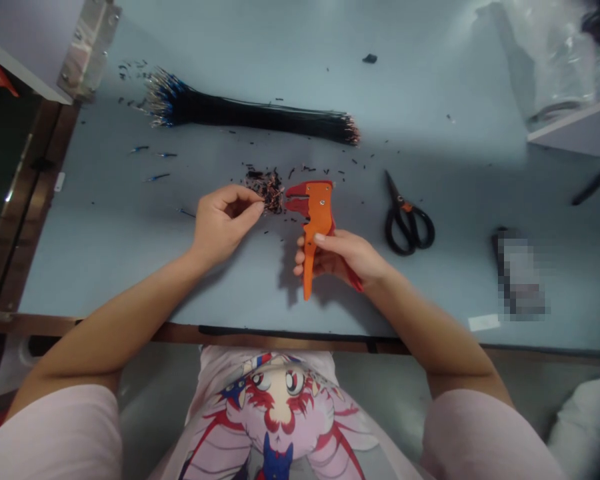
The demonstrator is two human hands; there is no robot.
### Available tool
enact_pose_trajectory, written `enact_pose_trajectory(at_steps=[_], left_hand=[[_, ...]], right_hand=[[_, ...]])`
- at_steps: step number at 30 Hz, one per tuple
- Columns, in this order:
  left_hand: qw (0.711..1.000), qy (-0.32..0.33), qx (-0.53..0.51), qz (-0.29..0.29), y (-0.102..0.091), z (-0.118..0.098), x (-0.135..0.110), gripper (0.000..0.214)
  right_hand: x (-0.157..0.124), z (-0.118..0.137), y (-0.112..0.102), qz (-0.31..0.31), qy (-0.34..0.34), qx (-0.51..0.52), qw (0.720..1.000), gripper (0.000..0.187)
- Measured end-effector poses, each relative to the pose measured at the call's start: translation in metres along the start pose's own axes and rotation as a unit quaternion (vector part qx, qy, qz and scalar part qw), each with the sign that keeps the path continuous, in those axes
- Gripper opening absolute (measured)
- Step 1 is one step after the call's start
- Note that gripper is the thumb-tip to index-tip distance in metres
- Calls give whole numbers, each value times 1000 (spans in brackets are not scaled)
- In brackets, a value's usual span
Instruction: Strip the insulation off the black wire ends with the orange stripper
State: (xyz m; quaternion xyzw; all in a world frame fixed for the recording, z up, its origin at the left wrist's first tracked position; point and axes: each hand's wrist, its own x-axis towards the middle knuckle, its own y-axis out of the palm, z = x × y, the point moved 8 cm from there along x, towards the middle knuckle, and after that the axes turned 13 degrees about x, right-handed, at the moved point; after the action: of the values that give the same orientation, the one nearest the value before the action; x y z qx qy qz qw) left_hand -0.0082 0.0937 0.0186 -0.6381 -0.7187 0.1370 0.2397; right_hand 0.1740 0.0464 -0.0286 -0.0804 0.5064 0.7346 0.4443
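My right hand (343, 257) is closed round the handles of an orange wire stripper (314, 220), whose jaws point up and left. My left hand (225, 220) is curled in a pinch, fingertips touching a small clump of short stripped wire ends (270, 189) on the blue-grey table (130, 233); whether it holds a single wire I cannot make out. Beyond both hands lies a long bundle of thin black wires (260, 115), blue-tipped at its left end and copper-tipped at its right.
Black-handled scissors (407, 217) lie shut to the right of the stripper. Tiny insulation scraps are scattered across the table's middle. A dark blurred object (517, 270) sits at right, a black pen-like stick (593, 185) farther right, a clear plastic bag (555, 60) at back right.
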Motion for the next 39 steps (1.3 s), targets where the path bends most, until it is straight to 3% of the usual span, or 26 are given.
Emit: enact_pose_trajectory(at_steps=[6,14,17,20,23,27,31,39], left_hand=[[1000,-2,-18,16,7,-6,-8,4],[997,-25,-51,52,14,-2,-8,6],[1000,-2,-22,-14,2,-7,-10,6],[996,67,3,-58,-5,-23,-19,4],[995,104,-2,4,8,-31,-29,4],[995,60,-43,72,26,-24,-36,7],[992,19,-84,96,32,-17,-37,8],[987,13,-107,123,37,-17,-39,10]], right_hand=[[-4,-13,19,91,29,51,994,32],[-8,-17,29,134,39,79,987,29],[-5,-14,25,125,18,77,989,29],[-3,-13,23,125,5,80,989,29],[-6,-15,28,145,10,76,986,31],[-9,-17,32,162,5,57,985,31],[-9,-19,33,172,9,55,983,29],[-11,-20,39,181,11,39,983,31]])
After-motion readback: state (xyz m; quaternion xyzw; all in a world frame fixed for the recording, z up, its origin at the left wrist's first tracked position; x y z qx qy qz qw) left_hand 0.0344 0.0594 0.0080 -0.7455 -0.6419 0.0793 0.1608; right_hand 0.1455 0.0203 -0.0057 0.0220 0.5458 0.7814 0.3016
